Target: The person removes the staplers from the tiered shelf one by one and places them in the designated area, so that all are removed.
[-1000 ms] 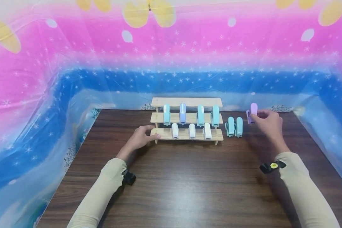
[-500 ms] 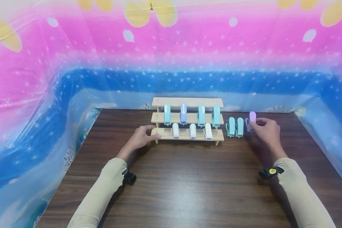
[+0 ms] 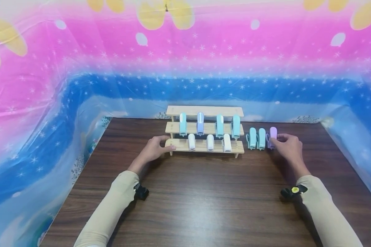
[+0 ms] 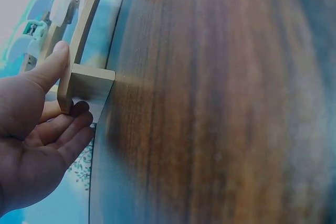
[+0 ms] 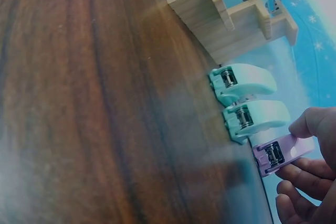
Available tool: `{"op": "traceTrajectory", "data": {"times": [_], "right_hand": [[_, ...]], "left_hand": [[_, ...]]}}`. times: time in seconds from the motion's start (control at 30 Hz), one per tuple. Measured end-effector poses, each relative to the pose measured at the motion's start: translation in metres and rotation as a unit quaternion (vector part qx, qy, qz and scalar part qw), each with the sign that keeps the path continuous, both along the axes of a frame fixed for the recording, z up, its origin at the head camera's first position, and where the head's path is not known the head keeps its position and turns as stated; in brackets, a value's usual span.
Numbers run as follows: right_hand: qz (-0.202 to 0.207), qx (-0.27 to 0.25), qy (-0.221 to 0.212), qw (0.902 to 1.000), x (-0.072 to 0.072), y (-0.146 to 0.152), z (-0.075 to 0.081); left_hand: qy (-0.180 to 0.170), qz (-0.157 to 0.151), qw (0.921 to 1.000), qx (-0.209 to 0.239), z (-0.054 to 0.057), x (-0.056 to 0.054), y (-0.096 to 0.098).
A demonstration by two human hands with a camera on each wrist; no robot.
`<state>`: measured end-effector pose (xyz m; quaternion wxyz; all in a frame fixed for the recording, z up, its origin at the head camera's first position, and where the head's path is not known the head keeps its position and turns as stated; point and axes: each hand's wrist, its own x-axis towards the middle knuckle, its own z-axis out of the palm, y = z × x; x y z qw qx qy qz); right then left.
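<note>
My right hand [image 3: 289, 146] pinches a lavender small stapler [image 3: 272, 137] between thumb and fingers. It stands upright at the right end of a short row, beside two mint-green staplers [image 3: 256, 139]. In the right wrist view, the lavender stapler [image 5: 278, 153] shows a metal spring in its dark opening. My left hand [image 3: 154, 148] grips the left end of the three-step wooden rack [image 3: 179, 144]. In the left wrist view, the thumb lies on the bottom step [image 4: 79, 35] and the fingers are beneath it.
On the rack's middle step stand several staplers, mint-green and one blue-violet [image 3: 200, 123]. Three white staplers [image 3: 210, 142] stand on the bottom step. The top step [image 3: 204, 110] is bare. A patterned cloth [image 3: 204, 61] hangs behind the brown wooden table [image 3: 204, 199].
My right hand has brought the lavender stapler down and towards me, level with the two mint-green staplers. My left hand stays on the rack's end.
</note>
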<state>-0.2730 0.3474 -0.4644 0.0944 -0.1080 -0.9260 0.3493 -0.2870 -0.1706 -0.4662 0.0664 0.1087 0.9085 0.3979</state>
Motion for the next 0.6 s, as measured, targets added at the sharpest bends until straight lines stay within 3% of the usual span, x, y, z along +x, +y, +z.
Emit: {"op": "traceTrajectory", "data": {"times": [0.27, 0.6], "right_hand": [[0.002, -0.002, -0.008, 1.0, -0.001, 0.004, -0.011], [0.006, -0.02, -0.027, 0.9994, 0.0, 0.002, -0.011]], "left_hand": [[0.002, -0.003, 1.0, 0.003, 0.0, 0.0, 0.0], [0.003, -0.005, 1.0, 0.004, 0.001, 0.0, 0.0]]}}
